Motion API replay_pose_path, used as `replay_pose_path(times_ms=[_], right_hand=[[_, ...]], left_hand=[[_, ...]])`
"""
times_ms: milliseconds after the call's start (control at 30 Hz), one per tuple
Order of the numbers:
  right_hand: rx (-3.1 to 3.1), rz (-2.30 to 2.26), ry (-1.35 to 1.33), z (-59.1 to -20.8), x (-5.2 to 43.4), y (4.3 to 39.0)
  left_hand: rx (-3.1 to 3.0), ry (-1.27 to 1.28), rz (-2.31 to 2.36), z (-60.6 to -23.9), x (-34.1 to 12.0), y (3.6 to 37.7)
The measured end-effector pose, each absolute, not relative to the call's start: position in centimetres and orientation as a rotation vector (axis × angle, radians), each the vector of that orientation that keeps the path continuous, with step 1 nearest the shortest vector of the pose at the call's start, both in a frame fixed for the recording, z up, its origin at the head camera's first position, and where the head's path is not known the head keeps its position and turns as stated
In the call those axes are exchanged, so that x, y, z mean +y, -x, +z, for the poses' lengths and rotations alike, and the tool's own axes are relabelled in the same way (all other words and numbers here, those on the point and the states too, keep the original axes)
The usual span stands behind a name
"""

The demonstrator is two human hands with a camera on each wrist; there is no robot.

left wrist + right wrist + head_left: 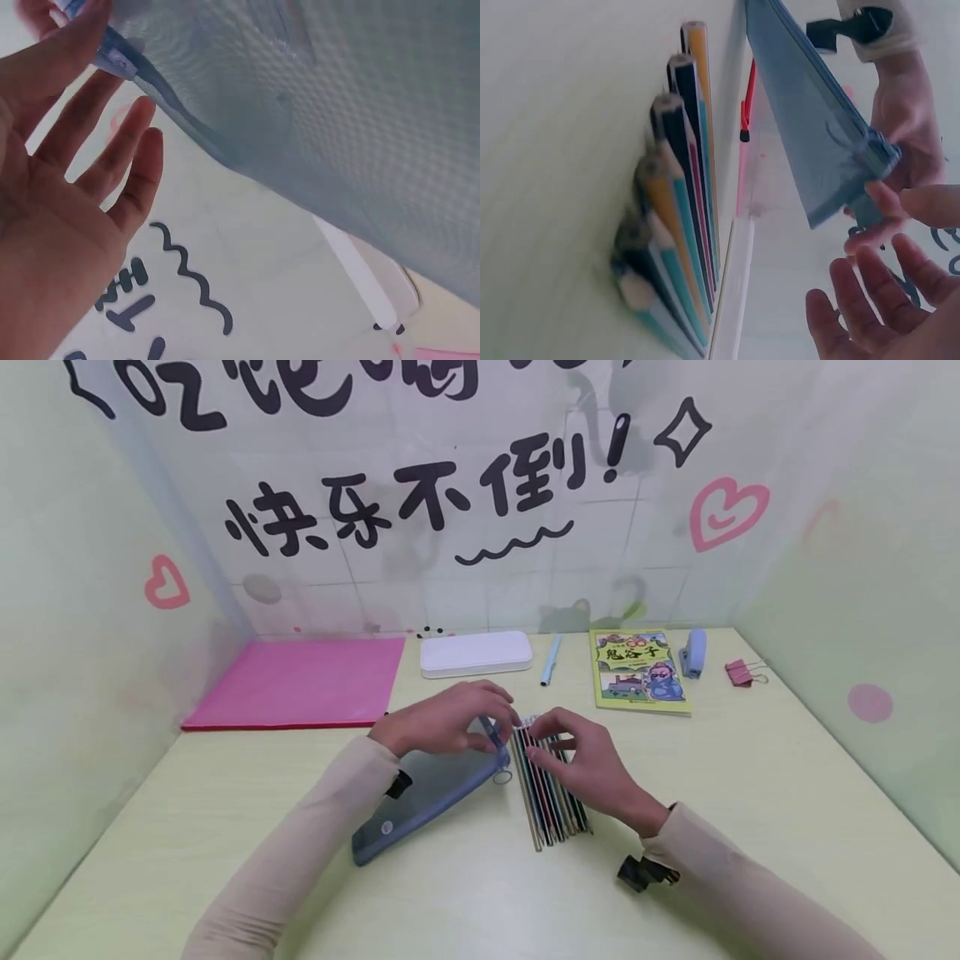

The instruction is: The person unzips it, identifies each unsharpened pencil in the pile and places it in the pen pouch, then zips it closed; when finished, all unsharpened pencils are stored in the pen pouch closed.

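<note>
A blue-grey mesh zip pouch [438, 781] has its near side on the table and its right end raised. My left hand [453, 718] pinches that raised end between thumb and fingers. In the left wrist view the mesh [322, 135] fills the upper right, beside the hand's loosely spread other fingers. Several pencils [551, 797] lie side by side to the right of the pouch, their sharpened tips toward me. Over their far ends is my right hand [596, 764], thumb and fingers apart. The right wrist view shows this hand [900, 315] holding nothing, close to the pouch's end.
Along the back stand a pink folder [300, 681], a white case [476, 653], a light blue pen [551, 660], a yellow comic-style book [637, 672], a blue stapler [695, 653] and a pink binder clip [742, 672]. Walls enclose the table at the back and both sides.
</note>
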State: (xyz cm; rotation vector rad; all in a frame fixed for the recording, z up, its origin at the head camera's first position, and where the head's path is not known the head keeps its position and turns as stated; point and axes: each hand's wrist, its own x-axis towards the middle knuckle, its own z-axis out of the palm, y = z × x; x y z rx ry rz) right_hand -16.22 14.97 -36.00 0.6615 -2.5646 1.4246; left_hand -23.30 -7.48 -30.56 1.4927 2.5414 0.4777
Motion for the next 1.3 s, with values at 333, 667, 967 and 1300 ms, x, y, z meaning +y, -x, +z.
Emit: replay_pose_path(times_ms=[333,667,967,1300], right_hand=[[-2.495,1.320,-0.741,-36.0,12.2,16.1],[-2.483,1.276,-0.568,-36.2,10.5,17.2],[-2.420,1.435,-0.527,-36.0,9.6,18.0],[-2.426,1.467,-0.541,-35.8,9.3,17.7]], left_hand=[[2.583,-1.342,0.783,-29.9,-9.5,25.5],[2.596,-1.259,0.922,-30.3,-10.4,26.1],[2.507,-1.134,1.085,-31.0,-10.7,26.3],[2.407,-1.136,1.248,-31.6,-11.1,27.0]])
